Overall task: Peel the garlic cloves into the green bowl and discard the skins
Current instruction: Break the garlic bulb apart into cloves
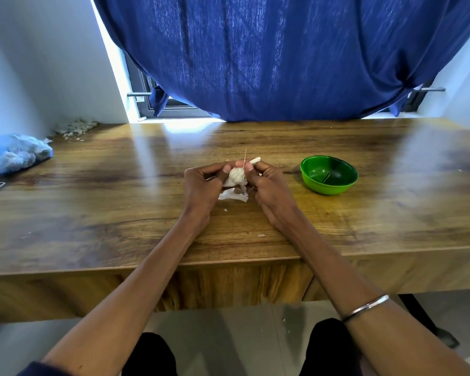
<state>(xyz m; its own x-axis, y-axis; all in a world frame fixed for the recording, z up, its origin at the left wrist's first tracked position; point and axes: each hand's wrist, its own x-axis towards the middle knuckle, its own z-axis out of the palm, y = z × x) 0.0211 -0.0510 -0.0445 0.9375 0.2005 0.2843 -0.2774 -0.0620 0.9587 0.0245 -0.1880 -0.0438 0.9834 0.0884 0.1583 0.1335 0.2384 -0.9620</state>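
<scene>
A white garlic bulb [237,177] is held just above the middle of the wooden table [120,202]. My left hand [204,185] grips its left side, fingers curled round it. My right hand [266,185] pinches its right side at the top, where a thin stalk and a strip of skin stick up. Loose white skins [234,196] lie on the table right under the bulb. The green bowl [329,175] stands to the right of my right hand, a short gap away; I see no cloves in it.
A blue mesh bag of garlic [14,154] lies at the table's left edge. A heap of dry skins [75,128] sits in the far left corner. A blue curtain [282,55] hangs behind the table. Small skin scraps [261,235] dot the near edge.
</scene>
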